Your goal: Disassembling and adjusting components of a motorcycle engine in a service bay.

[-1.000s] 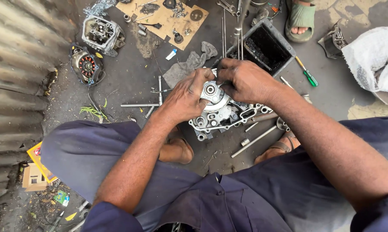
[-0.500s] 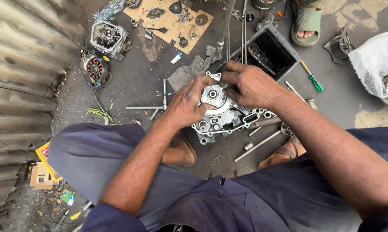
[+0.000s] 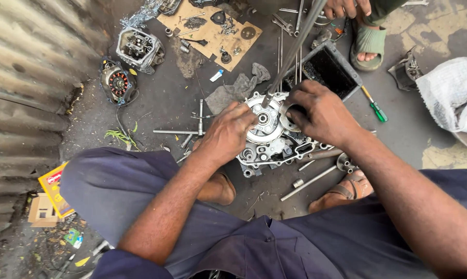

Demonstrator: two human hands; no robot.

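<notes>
I sit low on the ground with my knees apart, and the metal engine case (image 3: 275,147) lies on the dark floor between my feet. It is the middle of everything here.

My left hand (image 3: 228,135) rests on the left side of the engine case. Its fingers are curled and press down on the round silver part (image 3: 262,126) on top of the case. My right hand (image 3: 316,111) is on the right side of the case. Its fingers are bent and grip the top edge of that same round part. Both hands touch the case, and they sit close to each other with a small gap between them.

A long metal rod (image 3: 290,57) comes down at a slant from the top and its end sits on the middle of the round part. Another person's hand (image 3: 347,7) holds the rod up high, far above the case. That person's foot in a green sandal (image 3: 368,41) stands beyond the case.

Just behind the case there is a grey rag (image 3: 238,88) and a black tray (image 3: 331,70). A green screwdriver (image 3: 374,105) lies to the right of the case. Long bolts (image 3: 179,132) lie on the floor to the left of it. Farther left are two more engine parts (image 3: 138,49), and a piece of cardboard (image 3: 207,31) with small bits on it lies far behind the case.
</notes>
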